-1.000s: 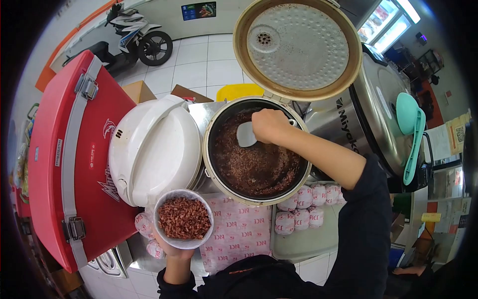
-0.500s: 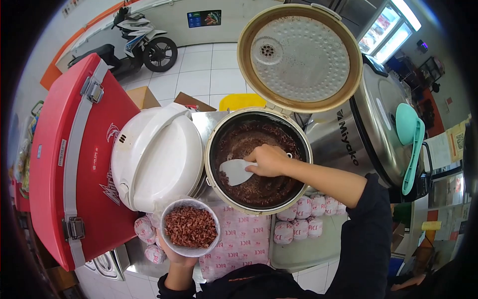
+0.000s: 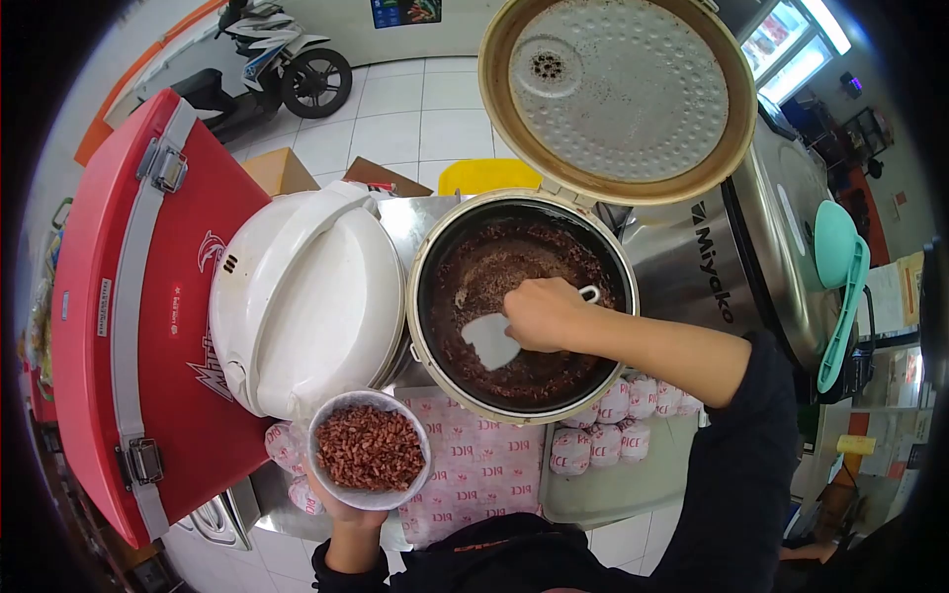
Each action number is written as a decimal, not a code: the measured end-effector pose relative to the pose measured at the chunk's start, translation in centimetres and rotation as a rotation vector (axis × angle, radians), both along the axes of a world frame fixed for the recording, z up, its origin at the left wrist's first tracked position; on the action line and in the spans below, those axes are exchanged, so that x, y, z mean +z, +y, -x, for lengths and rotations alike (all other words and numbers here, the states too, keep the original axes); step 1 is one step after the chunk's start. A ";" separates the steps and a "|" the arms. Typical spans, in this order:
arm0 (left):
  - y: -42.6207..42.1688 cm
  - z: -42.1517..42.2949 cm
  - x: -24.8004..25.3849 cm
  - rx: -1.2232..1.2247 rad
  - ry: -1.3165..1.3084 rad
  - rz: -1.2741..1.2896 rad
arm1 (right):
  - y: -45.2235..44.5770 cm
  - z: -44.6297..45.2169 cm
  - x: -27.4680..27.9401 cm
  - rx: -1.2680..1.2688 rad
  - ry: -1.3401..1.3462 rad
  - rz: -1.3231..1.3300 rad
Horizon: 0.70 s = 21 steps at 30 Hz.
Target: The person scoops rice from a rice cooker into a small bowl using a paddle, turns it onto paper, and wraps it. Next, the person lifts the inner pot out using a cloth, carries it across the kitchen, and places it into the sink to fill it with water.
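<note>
My left hand [image 3: 341, 506] grips a white bowl [image 3: 427, 472] from below, filled with reddish-brown cooked rice [image 3: 369, 447]. Inside the open rice cooker [image 3: 427, 341], my right hand [image 3: 549, 314] is closed round the handle of a white rice paddle [image 3: 490, 341]. The paddle's flat blade lies over the dark rice [image 3: 484, 277] that lines the pot's bottom and sides. The handle's looped end shows past my fist. Below the cooker, sheets of printed wrapping paper [image 3: 470, 465] lie in front of me, just right of the bowl.
A closed white rice cooker [image 3: 326, 296] and a red cool box [image 3: 188, 296] stand to the left. Wrapped rice portions [image 3: 593, 447] sit on a tray [image 3: 613, 499] at the right. A steel Miyako cooker [image 3: 682, 267] carries a turquoise ladle [image 3: 838, 287]. The raised lid [image 3: 618, 89] is behind.
The paddle and my right hand have shifted slightly right within the pot. My view has tilted a little. The bowl stays in my left hand.
</note>
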<state>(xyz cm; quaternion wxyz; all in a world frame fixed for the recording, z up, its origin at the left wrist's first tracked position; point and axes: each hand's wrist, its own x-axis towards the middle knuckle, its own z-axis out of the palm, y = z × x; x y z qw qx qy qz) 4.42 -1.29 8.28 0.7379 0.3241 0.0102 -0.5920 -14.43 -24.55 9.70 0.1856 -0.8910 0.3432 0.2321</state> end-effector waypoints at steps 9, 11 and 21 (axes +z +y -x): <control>-0.2 0.5 0.1 -0.055 -0.045 0.011 | -3.1 0.9 -1.8 -0.082 -0.207 -0.100; -0.1 0.6 0.0 -0.049 -0.033 0.002 | -3.8 1.3 -2.2 0.037 -0.338 -0.191; 0.4 0.4 0.4 -0.003 -0.002 -0.006 | -6.1 1.7 2.3 0.245 -0.110 -0.186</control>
